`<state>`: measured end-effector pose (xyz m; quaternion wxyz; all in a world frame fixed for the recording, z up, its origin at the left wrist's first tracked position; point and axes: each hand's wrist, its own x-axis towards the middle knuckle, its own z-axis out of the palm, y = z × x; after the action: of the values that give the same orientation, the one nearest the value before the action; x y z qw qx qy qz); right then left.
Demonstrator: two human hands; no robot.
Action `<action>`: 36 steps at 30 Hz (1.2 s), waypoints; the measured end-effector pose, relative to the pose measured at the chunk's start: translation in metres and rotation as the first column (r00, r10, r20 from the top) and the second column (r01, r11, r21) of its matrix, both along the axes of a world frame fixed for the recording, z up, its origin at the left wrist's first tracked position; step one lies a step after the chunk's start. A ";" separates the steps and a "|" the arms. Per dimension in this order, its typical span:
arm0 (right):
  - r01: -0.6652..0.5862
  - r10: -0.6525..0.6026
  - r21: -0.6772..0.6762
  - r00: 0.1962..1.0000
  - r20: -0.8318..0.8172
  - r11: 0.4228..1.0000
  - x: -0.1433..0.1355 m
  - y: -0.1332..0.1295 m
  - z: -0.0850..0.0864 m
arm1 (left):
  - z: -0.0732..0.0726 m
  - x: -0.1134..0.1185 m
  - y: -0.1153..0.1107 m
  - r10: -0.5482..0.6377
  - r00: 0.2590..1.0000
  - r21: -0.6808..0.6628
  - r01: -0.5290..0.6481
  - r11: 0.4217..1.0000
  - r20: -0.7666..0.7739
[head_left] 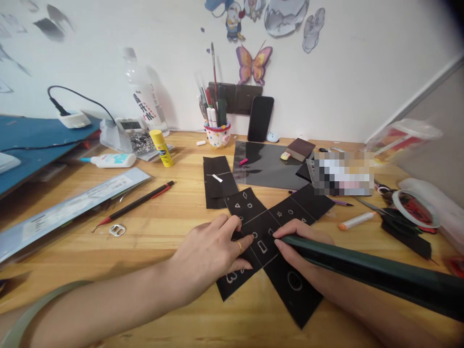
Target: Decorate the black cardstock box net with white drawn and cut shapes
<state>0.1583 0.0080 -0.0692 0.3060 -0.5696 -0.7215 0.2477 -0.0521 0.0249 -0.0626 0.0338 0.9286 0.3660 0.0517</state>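
My left hand (217, 244) rests with fingers spread on a black paper cross (286, 290), pressing on its left part. White outlines of circles, triangles, a rectangle and a star are drawn on the cross, along with straight lines between its sections. My right hand (304, 241) is closed around a long dark green pen-shaped tool (362, 256). The tool's tip is hidden at my fingertips, near a small drawn shape right of the middle. Just behind the cross lie black paper pieces (213, 191) with a small white strip (217, 178) on top.
A glue stick (162, 150), a glue bottle (112, 160) and a red-black pencil (137, 203) lie or stand left. Behind are a pen cup (217, 135), a phone (260, 118) and a dark sheet (268, 169). Scissors (387, 211) and an orange marker (357, 221) lie right.
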 end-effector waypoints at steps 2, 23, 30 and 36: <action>0.001 -0.001 0.004 1.000 -0.002 1.000 -0.002 0.001 0.001 | -0.001 0.000 0.000 0.000 1.000 0.011 0.000 1.000 0.001; -0.026 0.015 0.112 0.995 0.097 0.993 -0.005 -0.007 -0.006 | -0.003 -0.001 0.000 -0.016 1.000 0.045 0.016 0.999 0.002; 0.012 -0.017 0.069 0.997 0.076 0.998 -0.006 -0.011 -0.005 | -0.005 -0.001 0.000 -0.014 1.000 0.077 0.015 0.997 -0.023; -0.011 0.006 0.069 0.997 0.070 0.998 -0.006 -0.010 0.002 | -0.005 -0.002 0.000 -0.024 0.999 0.092 0.028 0.995 -0.047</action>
<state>0.1526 -0.0017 -0.0674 0.2989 -0.5640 -0.7424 0.2037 -0.0537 0.0247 -0.0681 -0.0170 0.9347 0.3519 0.0467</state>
